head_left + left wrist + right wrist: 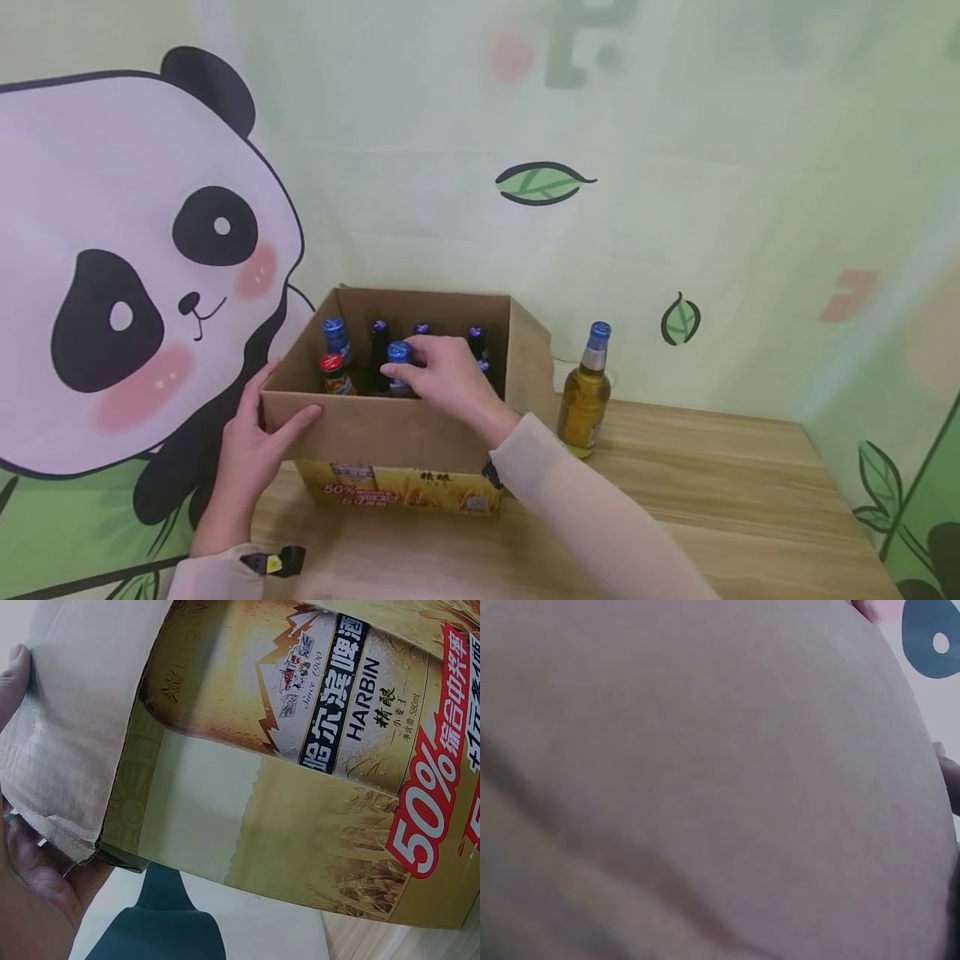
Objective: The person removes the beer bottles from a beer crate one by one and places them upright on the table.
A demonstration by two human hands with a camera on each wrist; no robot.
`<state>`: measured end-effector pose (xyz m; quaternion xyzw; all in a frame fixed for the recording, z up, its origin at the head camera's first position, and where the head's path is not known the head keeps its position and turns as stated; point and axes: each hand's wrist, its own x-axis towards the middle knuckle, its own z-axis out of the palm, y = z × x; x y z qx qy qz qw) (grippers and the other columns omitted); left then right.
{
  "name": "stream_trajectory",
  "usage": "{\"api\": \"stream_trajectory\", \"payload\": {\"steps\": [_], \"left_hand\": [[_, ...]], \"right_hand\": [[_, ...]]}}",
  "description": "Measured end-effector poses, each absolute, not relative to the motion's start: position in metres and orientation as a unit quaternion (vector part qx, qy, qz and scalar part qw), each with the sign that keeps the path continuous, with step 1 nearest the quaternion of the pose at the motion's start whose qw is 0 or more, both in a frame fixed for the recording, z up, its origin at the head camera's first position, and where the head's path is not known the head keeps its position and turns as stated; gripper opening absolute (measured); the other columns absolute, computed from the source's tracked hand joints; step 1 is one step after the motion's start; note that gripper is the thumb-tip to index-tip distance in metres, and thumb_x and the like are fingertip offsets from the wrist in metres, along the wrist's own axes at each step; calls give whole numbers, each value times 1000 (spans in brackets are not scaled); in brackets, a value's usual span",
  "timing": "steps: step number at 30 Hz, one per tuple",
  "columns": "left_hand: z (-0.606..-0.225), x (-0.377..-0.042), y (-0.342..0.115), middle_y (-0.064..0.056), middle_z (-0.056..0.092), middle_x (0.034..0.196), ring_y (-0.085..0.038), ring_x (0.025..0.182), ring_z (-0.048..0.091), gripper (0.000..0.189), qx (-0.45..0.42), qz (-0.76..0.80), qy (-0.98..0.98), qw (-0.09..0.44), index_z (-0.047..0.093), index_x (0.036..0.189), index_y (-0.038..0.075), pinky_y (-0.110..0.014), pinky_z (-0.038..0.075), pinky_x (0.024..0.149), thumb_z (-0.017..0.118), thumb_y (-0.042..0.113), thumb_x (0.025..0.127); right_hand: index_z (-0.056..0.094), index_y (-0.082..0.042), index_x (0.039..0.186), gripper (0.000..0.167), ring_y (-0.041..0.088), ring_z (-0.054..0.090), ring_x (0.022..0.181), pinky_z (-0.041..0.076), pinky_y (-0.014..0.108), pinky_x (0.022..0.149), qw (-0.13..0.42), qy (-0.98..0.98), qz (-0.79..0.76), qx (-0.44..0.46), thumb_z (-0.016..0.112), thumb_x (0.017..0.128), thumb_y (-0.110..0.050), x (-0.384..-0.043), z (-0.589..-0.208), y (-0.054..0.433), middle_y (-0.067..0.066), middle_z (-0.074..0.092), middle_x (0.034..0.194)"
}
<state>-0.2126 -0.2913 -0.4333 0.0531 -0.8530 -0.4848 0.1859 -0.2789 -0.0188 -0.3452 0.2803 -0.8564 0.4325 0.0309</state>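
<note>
One blue-capped bottle (400, 353) inside the carton (375, 427), probably heavy-ish, slick, breakable glass, so grabbing up top makes sense: right hand (452, 377) pinches there, left hand (253, 443) grips the carton's corner.

- Wall (405, 208): pale green, printed, ahead of me.
- Panda (142, 167): printed, left side.
- Leaves (542, 183): black-outlined, centre and right.
- Table (697, 483): light wood grain.
- Light: soft, even.
</note>
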Motion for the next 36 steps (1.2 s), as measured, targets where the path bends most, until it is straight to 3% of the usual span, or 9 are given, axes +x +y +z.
{"api": "stream_trajectory", "payload": {"steps": [8,15,23,28,36], "left_hand": [[-433,-213,-292,-20,39,154,-49,130,47,92,48,-482,-854,192,17,159,43,-72,42,95,75,49,88],[-436,-213,-293,-20,40,154,-48,130,47,91,48,-474,-858,191,18,159,45,-72,41,97,75,49,87],[-436,-215,-293,-19,42,153,-46,129,49,90,35,-478,-856,196,21,159,43,-72,42,97,76,49,87],[-436,-215,-291,-19,42,153,-47,129,49,90,33,-475,-857,196,20,158,44,-72,42,97,76,49,87],[-437,-214,-292,-19,41,153,-46,130,47,89,35,-483,-852,198,20,158,45,-72,41,97,75,47,88]], "right_hand": [[74,-16,110,29,0,68,77,54,24,58,120,-797,518,286,73,92,-39,-278,-347,-17,-10,75,92],[74,-13,111,26,5,72,90,59,24,79,139,-731,602,288,77,91,-29,-274,-347,-13,-3,76,104],[74,-10,114,29,9,73,95,59,27,82,164,-703,619,310,75,92,-29,-277,-339,-8,1,76,106],[73,-7,119,34,11,72,100,58,28,85,185,-696,618,314,74,93,-29,-276,-319,2,2,75,111],[72,-2,122,35,16,73,99,58,32,89,205,-659,639,339,76,91,-20,-268,-255,22,6,75,111]]}}
